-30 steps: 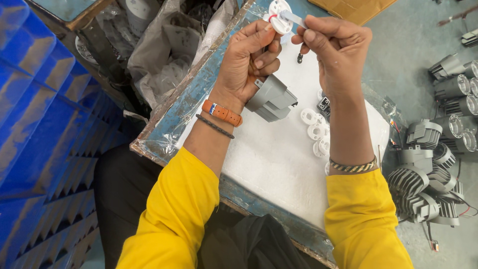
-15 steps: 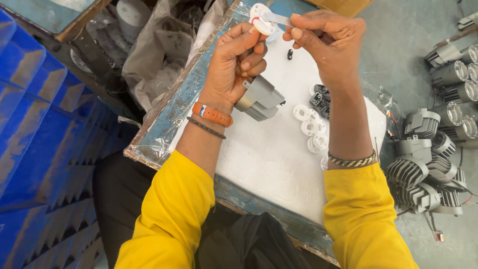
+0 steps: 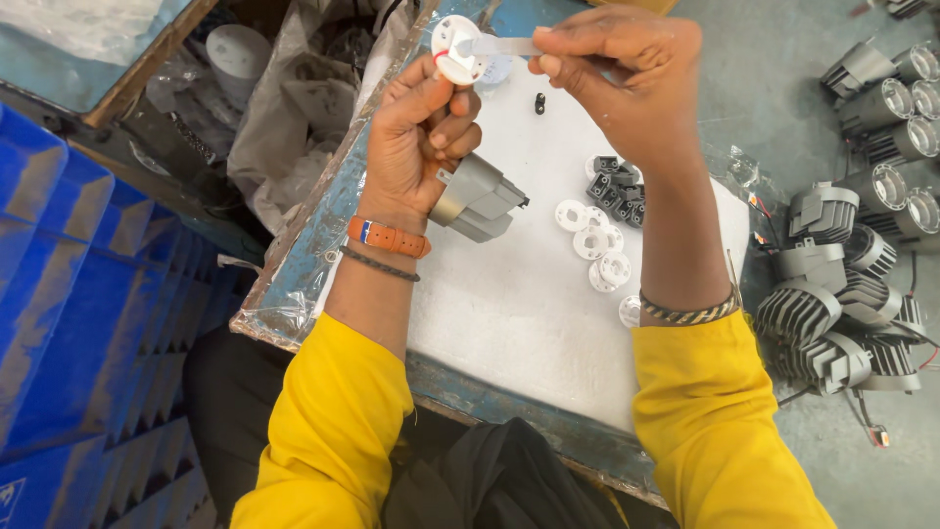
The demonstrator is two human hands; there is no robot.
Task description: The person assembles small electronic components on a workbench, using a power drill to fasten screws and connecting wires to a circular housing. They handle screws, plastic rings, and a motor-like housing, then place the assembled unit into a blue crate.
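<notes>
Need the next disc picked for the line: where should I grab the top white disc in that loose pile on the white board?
Grip the white disc by its outer rim, coming straight down from above with fingertips on opposite edges. It seems to lie flat, so only the edge offers purchase. Its left side is open board; other discs crowd its lower right and the dark connectors sit to the upper right, so approach from the left.

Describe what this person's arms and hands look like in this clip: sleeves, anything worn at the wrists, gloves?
Both arms wear bright yellow long sleeves, pushed up short of the wrists. The left hand is bare, with an orange strap with a small blue loop on the wrist and a thin dark cord band beside it. The right hand is bare too, with a dark-and-light patterned bangle. No gloves, no rings seen.
</notes>
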